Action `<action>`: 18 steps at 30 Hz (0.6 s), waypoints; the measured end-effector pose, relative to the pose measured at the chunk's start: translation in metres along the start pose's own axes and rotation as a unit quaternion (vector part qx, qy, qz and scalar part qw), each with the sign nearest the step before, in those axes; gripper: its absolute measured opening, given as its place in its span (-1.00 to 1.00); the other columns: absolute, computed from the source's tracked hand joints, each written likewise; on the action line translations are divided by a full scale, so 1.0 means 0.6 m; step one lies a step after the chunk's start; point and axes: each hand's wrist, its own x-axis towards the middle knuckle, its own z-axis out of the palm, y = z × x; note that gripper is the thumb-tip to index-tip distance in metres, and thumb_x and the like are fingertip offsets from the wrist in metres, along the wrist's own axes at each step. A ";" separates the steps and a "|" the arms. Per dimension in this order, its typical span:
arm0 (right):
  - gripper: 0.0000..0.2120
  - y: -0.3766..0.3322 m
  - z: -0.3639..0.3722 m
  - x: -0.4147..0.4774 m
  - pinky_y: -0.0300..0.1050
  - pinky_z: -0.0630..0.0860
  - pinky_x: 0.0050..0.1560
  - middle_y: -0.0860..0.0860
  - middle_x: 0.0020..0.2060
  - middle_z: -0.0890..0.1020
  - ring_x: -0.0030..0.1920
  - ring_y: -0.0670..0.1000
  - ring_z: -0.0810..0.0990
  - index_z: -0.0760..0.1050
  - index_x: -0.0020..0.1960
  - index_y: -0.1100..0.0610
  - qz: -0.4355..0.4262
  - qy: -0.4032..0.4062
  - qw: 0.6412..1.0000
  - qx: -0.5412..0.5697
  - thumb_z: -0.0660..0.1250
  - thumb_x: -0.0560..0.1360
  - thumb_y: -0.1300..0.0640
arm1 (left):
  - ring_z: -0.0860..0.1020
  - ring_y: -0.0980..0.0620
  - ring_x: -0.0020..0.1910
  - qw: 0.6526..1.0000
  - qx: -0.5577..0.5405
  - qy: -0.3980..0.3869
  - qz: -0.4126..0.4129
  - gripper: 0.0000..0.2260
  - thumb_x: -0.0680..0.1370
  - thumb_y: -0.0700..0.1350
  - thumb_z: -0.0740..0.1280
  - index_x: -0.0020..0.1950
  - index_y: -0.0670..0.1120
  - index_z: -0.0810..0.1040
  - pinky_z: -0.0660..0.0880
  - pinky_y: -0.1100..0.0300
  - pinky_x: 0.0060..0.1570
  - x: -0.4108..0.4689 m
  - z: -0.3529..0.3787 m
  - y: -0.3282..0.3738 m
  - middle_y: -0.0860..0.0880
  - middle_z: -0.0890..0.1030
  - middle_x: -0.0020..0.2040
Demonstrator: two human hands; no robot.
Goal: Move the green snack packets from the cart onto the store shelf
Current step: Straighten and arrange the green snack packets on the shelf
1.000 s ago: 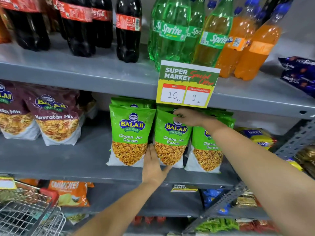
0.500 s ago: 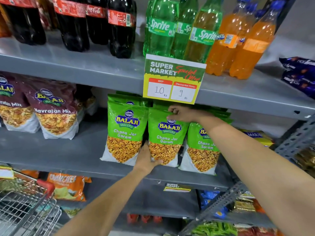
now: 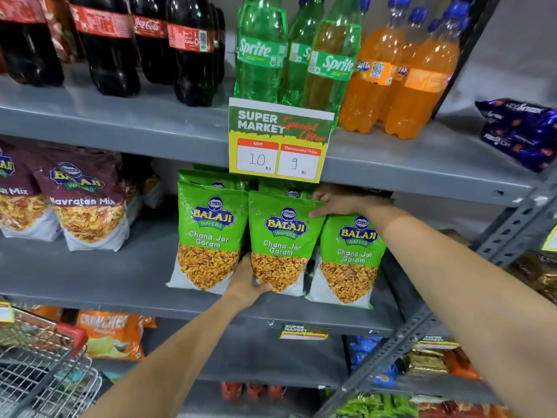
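Three green snack packets stand upright in a front row on the grey shelf (image 3: 90, 282), just below the price sign (image 3: 278, 140), with more green packets partly hidden behind them. My left hand (image 3: 248, 285) grips the bottom of the middle packet (image 3: 283, 236); its fingers are out of sight behind the bag. My right hand (image 3: 340, 202) pinches that packet's top right corner, its fingertips tucked under the sign's shelf edge. Left of the sign, maroon packets (image 3: 84, 200) are cut off by the frame. Far below it, only a corner of the wire cart (image 3: 45, 372) shows.
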 end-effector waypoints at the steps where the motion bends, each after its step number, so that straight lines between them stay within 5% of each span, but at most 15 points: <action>1: -0.68 0.002 -0.004 -0.005 -0.24 0.34 -0.10 -0.08 -0.14 0.44 0.00 -0.02 0.38 0.39 0.10 0.09 0.003 -0.003 1.000 0.009 0.40 0.44 0.00 | 0.36 -0.09 0.38 1.000 0.004 -0.007 -0.008 -0.28 0.35 -0.13 0.52 0.40 -0.15 0.22 0.28 0.10 0.35 0.001 -0.001 0.003 -0.11 0.44 0.34; 5: -0.35 0.037 -0.033 -0.015 -0.03 0.34 0.34 0.03 0.27 0.50 0.25 0.02 0.46 0.37 0.32 0.00 -0.009 0.050 0.994 0.093 0.33 0.34 -0.31 | 0.47 -0.19 0.21 0.996 0.071 0.040 -0.029 -0.36 0.36 -0.14 0.51 0.30 -0.23 0.25 0.45 0.03 0.13 -0.020 -0.003 0.016 -0.20 0.47 0.20; 6: -0.32 0.067 -0.040 -0.009 0.01 0.37 0.32 0.06 0.24 0.54 0.22 -0.03 0.51 0.40 0.29 -0.02 -0.006 0.052 0.992 0.113 0.32 0.30 -0.36 | 0.48 -0.20 0.17 0.988 0.121 0.093 0.004 -0.41 0.37 -0.12 0.48 0.27 -0.24 0.28 0.48 0.01 0.06 -0.035 0.002 0.018 -0.21 0.47 0.17; 9: -0.71 0.094 -0.051 -0.037 -0.02 0.46 0.03 0.09 -0.15 0.61 -0.15 -0.18 0.58 0.52 -0.07 0.08 0.032 0.050 0.995 0.086 0.32 0.43 -0.14 | 0.54 -0.15 0.04 0.916 0.333 0.176 0.139 -0.53 0.37 0.04 0.42 0.17 -0.13 0.39 0.50 -0.03 -0.08 -0.076 0.042 0.046 -0.11 0.54 0.04; 14: -0.78 0.068 -0.026 -0.080 -0.11 0.40 0.18 0.06 0.04 0.58 0.10 0.01 0.52 0.51 0.08 0.13 0.044 0.067 0.995 0.062 0.28 0.53 0.02 | 0.60 -0.12 -0.02 0.931 0.345 -0.005 0.116 -0.59 0.52 0.18 0.23 0.16 -0.12 0.40 0.49 0.07 -0.18 -0.064 0.140 0.106 -0.10 0.59 0.06; 18: -0.69 0.073 -0.015 -0.077 -0.25 0.32 0.04 0.02 0.02 0.54 0.09 -0.05 0.48 0.50 0.19 0.16 0.053 0.090 0.994 0.042 0.25 0.54 0.00 | 0.61 -0.09 -0.03 0.940 0.329 -0.031 0.082 -0.61 0.53 0.17 0.25 0.13 -0.12 0.44 0.52 0.09 -0.16 -0.038 0.163 0.117 -0.09 0.60 0.06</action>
